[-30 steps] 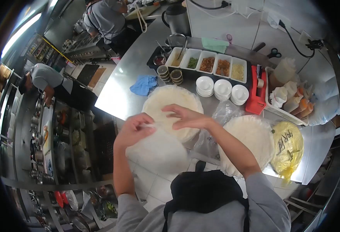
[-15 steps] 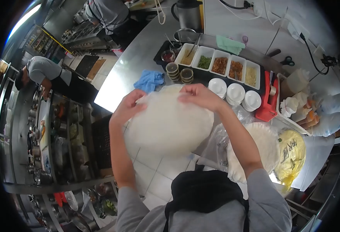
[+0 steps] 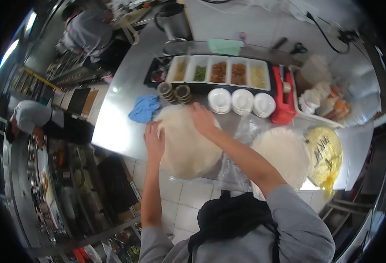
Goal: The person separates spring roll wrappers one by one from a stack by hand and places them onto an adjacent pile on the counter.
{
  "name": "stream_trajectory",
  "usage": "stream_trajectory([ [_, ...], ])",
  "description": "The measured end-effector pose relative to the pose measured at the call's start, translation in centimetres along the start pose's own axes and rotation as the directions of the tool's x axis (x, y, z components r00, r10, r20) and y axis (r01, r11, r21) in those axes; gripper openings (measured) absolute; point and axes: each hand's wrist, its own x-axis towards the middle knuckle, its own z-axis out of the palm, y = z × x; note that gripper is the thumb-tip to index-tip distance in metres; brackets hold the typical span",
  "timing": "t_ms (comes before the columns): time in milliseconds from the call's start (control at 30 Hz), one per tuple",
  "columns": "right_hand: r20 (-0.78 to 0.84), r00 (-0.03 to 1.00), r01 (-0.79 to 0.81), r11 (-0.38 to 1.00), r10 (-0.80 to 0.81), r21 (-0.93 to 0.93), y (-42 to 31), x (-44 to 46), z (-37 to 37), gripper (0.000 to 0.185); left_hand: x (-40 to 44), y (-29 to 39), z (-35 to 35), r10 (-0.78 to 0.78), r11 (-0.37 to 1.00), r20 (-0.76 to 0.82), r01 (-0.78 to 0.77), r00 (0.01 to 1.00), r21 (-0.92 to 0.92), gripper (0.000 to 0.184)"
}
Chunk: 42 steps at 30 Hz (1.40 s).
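Note:
A large, round, thin white dough sheet [image 3: 186, 149] hangs partly over the front edge of the steel table [image 3: 120, 105]. My left hand [image 3: 155, 139] grips its left edge, with the fingers closed on the rim. At the far edge, my right hand [image 3: 201, 118] has its fingers closed on the sheet. To the right lies a stack of similar round dough sheets [image 3: 280, 155], next to crumpled clear plastic [image 3: 239, 162]. Just beyond my left hand is a blue cloth [image 3: 144, 108].
Behind are topping tubs [image 3: 219, 69], stacked white dishes [image 3: 242, 101], small lidded cups [image 3: 183, 93] and a red holder [image 3: 284, 98]. A yellow plastic-wrapped bundle [image 3: 324, 151] sits at right. Two people, one bending [image 3: 39, 116], work at left; a crowded shelf [image 3: 70, 175] stands nearby.
The dough sheet came down from the air onto the table's front area, both hands lowering with it. My left hand slid down along its left side. The view shifted right.

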Motion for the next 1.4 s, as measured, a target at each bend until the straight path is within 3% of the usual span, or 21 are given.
stream_trajectory([
  [33,-0.062,0.995,0.077,0.992,-0.084,-0.104,0.3,-1.0,0.2,0.03,-1.7,1.2,0.3,0.023,0.999,0.089,-0.026,0.996,0.025,0.031],
  [100,-0.175,0.958,0.182,0.954,-0.226,-0.238,0.2,-3.6,-1.4,0.034,-4.2,0.4,1.2,0.059,0.994,0.041,-0.063,0.997,0.09,0.033],
  [167,-0.239,0.948,0.212,0.977,-0.212,-0.028,0.9,-7.2,-4.5,0.031,-4.9,2.7,0.9,0.076,0.98,-0.011,-0.072,0.997,0.187,0.032],
  [200,-0.27,0.941,0.233,0.969,-0.203,0.083,0.6,-9.4,-5.7,0.029,-5.1,5.5,-0.4,0.122,0.989,0.003,-0.122,0.993,0.081,0.033],
  [267,-0.409,0.907,0.227,0.935,-0.102,0.271,1.7,-15.2,-9.1,0.024,-7.4,10.7,0.1,0.251,0.949,0.034,-0.239,0.968,-0.206,0.032],
  [333,-0.409,0.909,0.07,0.939,0.08,0.338,2.8,-21.9,-12.7,0.02,-11.3,17.4,1.7,0.473,0.778,0.054,-0.388,0.88,-0.494,0.033],
  [367,-0.402,0.899,-0.036,0.947,0.17,0.319,4.0,-25.7,-13.8,0.016,-13.5,20.0,3.7,0.57,0.66,0.028,-0.437,0.821,-0.612,0.024],
  [400,-0.397,0.879,-0.145,0.942,0.263,0.303,4.8,-29.4,-14.8,0.012,-15.0,23.7,3.8,0.644,0.631,0.195,-0.369,0.739,-0.683,0.029],
  [467,-0.359,0.705,-0.402,0.762,0.611,0.507,5.0,-35.1,-17.5,0.01,-17.3,28.8,4.8,0.765,0.541,0.218,-0.421,0.606,-0.728,0.038],
  [533,-0.3,0.465,-0.54,0.535,0.833,0.65,6.6,-39.3,-17.6,0.019,-18.6,31.8,5.6,0.828,0.503,0.258,-0.459,0.498,-0.732,0.039],
  [600,-0.161,0.368,-0.606,0.367,0.916,0.705,7.9,-41.0,-18.0,0.025,-19.6,33.2,6.7,0.854,0.497,0.306,-0.484,0.421,-0.721,0.043],
  [633,-0.084,0.317,-0.631,0.276,0.945,0.725,8.2,-41.4,-18.5,0.028,-20.1,33.4,7.3,0.84,0.519,0.32,-0.473,0.438,-0.712,0.04],
  [667,0.003,0.272,-0.534,0.148,0.962,0.832,8.3,-41.2,-18.4,0.031,-20.4,33.6,7.9,0.826,0.54,0.335,-0.464,0.453,-0.703,0.038],
  [700,-0.014,0.294,-0.524,0.174,0.956,0.834,8.5,-40.7,-18.4,0.031,-20.6,33.9,8.4,0.813,0.558,0.346,-0.456,0.468,-0.694,0.036],
  [800,-0.031,0.345,-0.535,0.223,0.938,0.815,8.9,-39.9,-18.5,0.025,-20.8,33.9,8.9,0.881,0.465,0.294,-0.566,0.371,-0.681,0.029],
  [900,0.093,0.359,-0.376,0.052,0.929,0.925,10.3,-41.0,-17.2,0.023,-21.0,33.8,8.9,0.902,0.424,0.27,-0.576,0.337,-0.699,0.025],
  [1000,0.08,0.425,-0.301,0.058,0.901,0.952,10.1,-41.3,-17.5,0.019,-20.8,34.6,7.9,0.843,0.48,0.285,-0.403,0.456,-0.779,0.025],
  [1100,-0.044,0.55,-0.201,0.183,0.834,0.962,9.6,-40.9,-17.9,0.017,-19.8,35.9,6.6,0.707,0.585,0.355,-0.223,0.612,-0.78,0.026],
  [1200,-0.081,0.619,-0.145,0.215,0.781,0.966,9.3,-40.8,-17.9,0.018,-19.0,36.4,5.8,0.751,0.559,0.318,-0.3,0.579,-0.773,0.03],
  [1300,-0.022,0.586,-0.146,0.132,0.81,0.98,9.0,-40.8,-17.8,0.018,-19.4,35.4,5.9,0.804,0.544,0.299,-0.433,0.513,-0.719,0.03],
  [1400,0.056,0.36,0.078,-0.09,0.931,0.993,9.6,-39.9,-18.5,0.018,-19.4,33.6,5.9,0.76,0.595,0.387,-0.319,0.522,-0.738,0.025],
])
